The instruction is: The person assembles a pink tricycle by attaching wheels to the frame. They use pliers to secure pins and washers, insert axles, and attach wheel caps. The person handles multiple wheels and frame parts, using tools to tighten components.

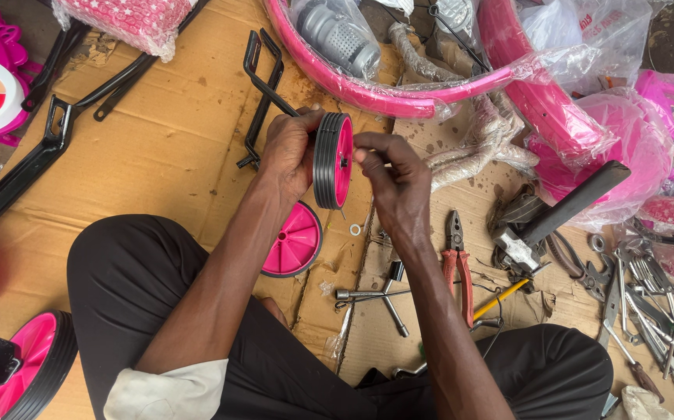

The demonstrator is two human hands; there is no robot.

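Note:
My left hand [286, 152] grips a small pink training wheel with a black tyre [333, 159], held on edge above the cardboard, with a black metal bracket [263, 74] running up from behind it. At the wheel's hub, on its pink face, my right hand [395, 183] has its fingertips pinched together; whether a small part sits between them I cannot tell. A second pink wheel [294, 241] lies flat on the cardboard just below. A small metal washer [355, 229] lies beside it.
Red-handled pliers [455, 257], a cross wrench [380, 294], a hammer [555, 218] and several spanners [648, 303] lie at right. Wrapped pink rims [399, 97] sit at the top. Black stays [41, 148] lie at left, another pink wheel [22, 369] at bottom left.

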